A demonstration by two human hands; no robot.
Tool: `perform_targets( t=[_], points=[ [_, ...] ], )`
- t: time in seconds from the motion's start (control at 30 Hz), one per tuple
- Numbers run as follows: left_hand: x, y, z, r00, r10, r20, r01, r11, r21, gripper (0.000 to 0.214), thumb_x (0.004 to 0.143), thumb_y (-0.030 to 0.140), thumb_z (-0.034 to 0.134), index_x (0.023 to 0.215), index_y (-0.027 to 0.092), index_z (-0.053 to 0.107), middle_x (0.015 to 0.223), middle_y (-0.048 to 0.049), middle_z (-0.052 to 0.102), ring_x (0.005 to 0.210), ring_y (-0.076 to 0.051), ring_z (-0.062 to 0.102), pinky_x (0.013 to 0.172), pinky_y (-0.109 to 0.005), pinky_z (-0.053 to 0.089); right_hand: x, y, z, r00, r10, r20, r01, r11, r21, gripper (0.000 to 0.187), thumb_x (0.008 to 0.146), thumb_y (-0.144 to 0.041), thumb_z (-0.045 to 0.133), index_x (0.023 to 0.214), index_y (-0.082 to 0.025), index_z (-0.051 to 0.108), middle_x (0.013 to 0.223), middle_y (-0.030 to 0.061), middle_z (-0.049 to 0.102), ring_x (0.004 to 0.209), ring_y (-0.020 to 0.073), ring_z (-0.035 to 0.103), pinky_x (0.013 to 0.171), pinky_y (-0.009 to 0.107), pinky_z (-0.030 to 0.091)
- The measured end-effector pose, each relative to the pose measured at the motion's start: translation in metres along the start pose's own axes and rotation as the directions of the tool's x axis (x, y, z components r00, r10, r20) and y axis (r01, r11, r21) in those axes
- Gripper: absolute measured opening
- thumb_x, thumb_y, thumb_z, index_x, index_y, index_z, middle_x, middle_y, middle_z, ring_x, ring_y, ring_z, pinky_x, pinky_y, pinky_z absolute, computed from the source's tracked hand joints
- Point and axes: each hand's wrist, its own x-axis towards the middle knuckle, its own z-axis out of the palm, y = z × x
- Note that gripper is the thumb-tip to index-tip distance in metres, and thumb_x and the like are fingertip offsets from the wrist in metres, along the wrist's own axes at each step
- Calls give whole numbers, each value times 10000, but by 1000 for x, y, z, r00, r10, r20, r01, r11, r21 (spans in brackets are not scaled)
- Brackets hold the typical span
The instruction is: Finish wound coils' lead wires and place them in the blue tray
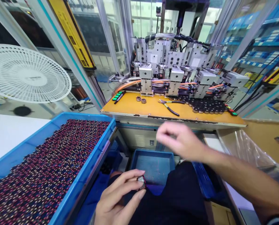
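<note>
My left hand [117,197] rests low over my lap with its fingers pinched round a small coil part [141,181] with red wire. My right hand [179,140] hangs in the air in front of the yellow machine deck [151,109]. It is blurred by motion, with the fingers curled together; whether anything is in them cannot be made out. Beneath both hands stands a small blue bin [153,165]. A large blue tray [83,181] on my left is packed with several rows of small red-wired coils [47,168].
On the deck lie pliers [169,106], two metal rings [141,99], a cluster of dark round parts [207,106] and green push-buttons [117,96]. A machine with pneumatic blocks [176,68] rises behind. A white fan [24,73] stands at left, a clear plastic bag [249,150] at right.
</note>
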Motion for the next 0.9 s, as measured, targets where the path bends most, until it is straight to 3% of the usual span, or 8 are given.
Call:
perform_targets(
  t=[0.07,0.13,0.2,0.33,0.47,0.7,0.83,0.9],
  points=[
    [0,-1,-1,999,-13,-33,13,1000,-5,289,790,56,728,980,272,760,1081,-52,783,967,-214,761,831,-287,634,38,25,-21,982,-37,-187,-31,937,-348,160,967,-273,581,921,-137,650,931,54,673,858,159,608,816,276,474],
    [0,-1,-3,998,-32,-50,32,999,-12,287,797,60,723,982,275,761,1087,-51,784,987,-212,757,839,-287,634,71,57,-36,988,62,-143,-141,741,-657,269,968,-329,603,1111,-103,635,1154,121,652,1060,205,590,948,305,450],
    [-1,0,-5,997,-49,-65,48,999,-18,274,802,71,722,978,277,763,1087,-50,785,991,-210,758,819,-274,637,92,87,-43,983,150,-110,-182,647,-740,401,937,-370,649,1188,-58,617,1238,185,621,1148,271,557,1005,360,423],
    [-4,-1,-10,990,-92,-107,91,996,-15,247,804,90,733,957,280,768,1076,-44,787,983,-203,760,776,-245,637,102,121,-37,962,263,-74,-218,575,-789,569,973,-496,538,1204,19,608,1216,286,618,1130,376,550,972,472,418],
    [-7,-6,-16,971,-142,-193,129,989,-79,207,806,107,741,934,266,774,1072,-52,786,980,-205,761,758,-238,639,95,125,-38,957,289,-25,-186,545,-817,594,1004,-530,425,1220,-9,612,1245,296,609,1187,424,511,973,536,392],
    [-7,-13,-19,948,-215,-233,178,969,-171,199,829,121,725,934,280,783,1118,-58,774,1002,-226,754,764,-291,653,50,119,-65,954,237,185,-6,629,-778,679,906,-544,594,1422,-117,480,1383,179,567,1218,322,560,1027,415,442],
    [-2,-13,-15,954,-190,-231,162,977,-137,215,828,115,723,943,288,781,1102,-45,777,1012,-215,750,772,-273,648,3,109,-60,983,79,164,83,608,-789,624,810,-244,625,1392,-54,504,1293,241,574,1170,375,557,1013,502,466],
    [0,-12,-13,961,-161,-223,143,985,-95,227,825,108,724,947,293,778,1092,-33,779,1020,-201,747,781,-248,640,-27,93,-42,995,-23,100,86,717,-692,615,791,-154,559,1398,-73,500,1225,217,597,1122,347,579,994,496,489]
  ],
)
